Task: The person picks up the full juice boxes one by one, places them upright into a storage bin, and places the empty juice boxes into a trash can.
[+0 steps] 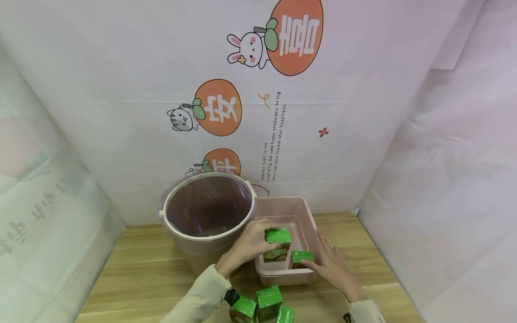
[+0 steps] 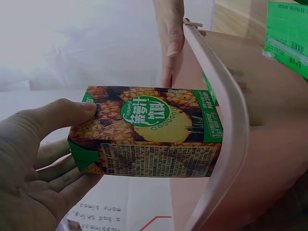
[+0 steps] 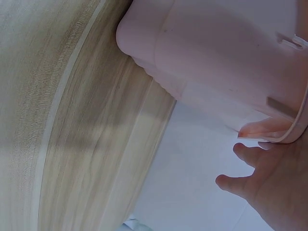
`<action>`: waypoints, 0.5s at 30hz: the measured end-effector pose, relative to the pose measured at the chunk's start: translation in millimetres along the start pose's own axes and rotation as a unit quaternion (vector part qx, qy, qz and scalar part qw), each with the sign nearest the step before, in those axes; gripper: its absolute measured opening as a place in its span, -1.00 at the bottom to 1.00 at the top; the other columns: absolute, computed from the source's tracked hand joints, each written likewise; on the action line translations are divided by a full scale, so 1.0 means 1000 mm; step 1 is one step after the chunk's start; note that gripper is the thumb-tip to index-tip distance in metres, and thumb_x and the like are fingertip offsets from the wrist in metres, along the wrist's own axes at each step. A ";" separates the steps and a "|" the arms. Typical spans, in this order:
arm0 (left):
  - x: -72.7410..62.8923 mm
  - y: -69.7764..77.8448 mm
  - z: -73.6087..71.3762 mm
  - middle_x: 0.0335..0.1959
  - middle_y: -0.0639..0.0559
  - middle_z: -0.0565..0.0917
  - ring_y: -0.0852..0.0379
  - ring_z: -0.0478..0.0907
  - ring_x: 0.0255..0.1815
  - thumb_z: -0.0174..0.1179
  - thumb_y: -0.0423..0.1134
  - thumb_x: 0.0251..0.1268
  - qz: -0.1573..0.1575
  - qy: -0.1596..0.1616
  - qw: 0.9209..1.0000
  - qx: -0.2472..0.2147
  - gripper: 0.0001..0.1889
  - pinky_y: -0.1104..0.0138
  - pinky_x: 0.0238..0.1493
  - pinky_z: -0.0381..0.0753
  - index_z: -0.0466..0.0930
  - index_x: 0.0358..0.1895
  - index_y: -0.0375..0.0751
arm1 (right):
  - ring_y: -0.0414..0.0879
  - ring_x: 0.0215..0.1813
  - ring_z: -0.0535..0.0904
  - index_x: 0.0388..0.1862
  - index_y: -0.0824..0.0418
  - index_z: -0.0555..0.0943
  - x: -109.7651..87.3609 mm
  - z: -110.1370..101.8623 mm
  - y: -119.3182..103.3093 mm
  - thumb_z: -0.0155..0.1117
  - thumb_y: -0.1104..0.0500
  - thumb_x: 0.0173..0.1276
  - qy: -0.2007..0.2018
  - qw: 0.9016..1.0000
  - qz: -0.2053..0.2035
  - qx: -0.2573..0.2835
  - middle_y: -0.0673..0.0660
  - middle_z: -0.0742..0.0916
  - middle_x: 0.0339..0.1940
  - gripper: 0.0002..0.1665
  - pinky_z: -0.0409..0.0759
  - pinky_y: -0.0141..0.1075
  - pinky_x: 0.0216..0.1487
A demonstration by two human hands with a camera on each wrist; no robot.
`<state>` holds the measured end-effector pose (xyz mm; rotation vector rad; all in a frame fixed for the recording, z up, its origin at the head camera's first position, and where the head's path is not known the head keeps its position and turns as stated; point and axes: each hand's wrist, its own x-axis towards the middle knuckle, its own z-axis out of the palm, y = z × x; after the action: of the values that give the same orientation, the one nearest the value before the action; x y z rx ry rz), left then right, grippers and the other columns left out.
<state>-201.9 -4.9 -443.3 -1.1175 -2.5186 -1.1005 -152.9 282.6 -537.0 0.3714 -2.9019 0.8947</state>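
Note:
My left hand (image 1: pixel 252 240) grips a pineapple juice carton (image 2: pixel 144 130) by one end, thumb on one side and fingers on the other. It holds this green-topped carton above the pink plastic bin (image 1: pixel 282 205). My right hand (image 1: pixel 335 267) rests on that bin's right edge, with straight fingers along the outside and the thumb over the rim. Beside the thumb, a second juice carton (image 1: pixel 302 255) sits in the bin's near right corner; whether the thumb touches it I cannot tell. In the right wrist view the bin's outer wall (image 3: pixel 207 53) shows next to the spread fingers.
Left of the pink bin stands a tall round bucket (image 1: pixel 202 244) with a white rim and a clear liner. Several green juice cartons (image 1: pixel 269 298) stand at the near side of the wooden table (image 1: pixel 137 264). A printed white cloth (image 1: pixel 161 58) hangs behind.

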 end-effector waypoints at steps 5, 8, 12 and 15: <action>0.002 -0.005 0.007 -0.02 -0.06 0.78 0.03 0.71 0.00 0.57 -0.35 0.16 -0.004 -0.011 1.000 -0.013 -0.56 0.25 0.03 0.72 0.76 0.14 -0.27 | 0.51 0.62 0.06 0.72 0.41 -0.10 0.000 0.000 -0.001 0.29 -0.27 0.51 0.003 1.000 -0.001 0.005 0.46 0.02 0.72 0.23 -0.18 0.51 0.52; 0.001 -0.011 0.013 0.02 -0.11 0.79 0.01 0.73 0.02 0.56 -0.38 0.16 -0.007 -0.016 0.999 -0.028 -0.58 0.27 0.01 0.72 0.76 0.12 -0.32 | 0.50 0.63 0.07 0.73 0.40 -0.11 0.001 0.001 -0.001 0.28 -0.28 0.51 0.003 1.000 0.000 0.000 0.45 0.03 0.72 0.24 -0.17 0.49 0.53; -0.004 -0.022 0.025 0.04 -0.12 0.79 0.01 0.72 0.06 0.55 -0.40 0.14 -0.023 -0.023 0.999 -0.037 -0.58 0.29 0.02 0.72 0.77 0.11 -0.34 | 0.50 0.63 0.07 0.73 0.39 -0.11 0.000 0.001 -0.001 0.28 -0.29 0.51 0.002 1.000 0.000 -0.003 0.45 0.02 0.72 0.24 -0.17 0.47 0.54; -0.007 -0.029 0.034 0.02 -0.10 0.78 0.04 0.71 0.05 0.57 -0.40 0.11 -0.028 -0.028 0.999 -0.034 -0.58 0.30 0.02 0.71 0.77 0.09 -0.34 | 0.50 0.62 0.08 0.73 0.39 -0.11 0.000 0.001 -0.001 0.28 -0.29 0.51 0.004 1.000 -0.001 -0.004 0.45 0.02 0.72 0.24 -0.17 0.46 0.54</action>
<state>-212.8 1.8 -487.1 -1.1146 -2.5882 -1.1950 -152.6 281.8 -537.0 0.3684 -2.8973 0.8831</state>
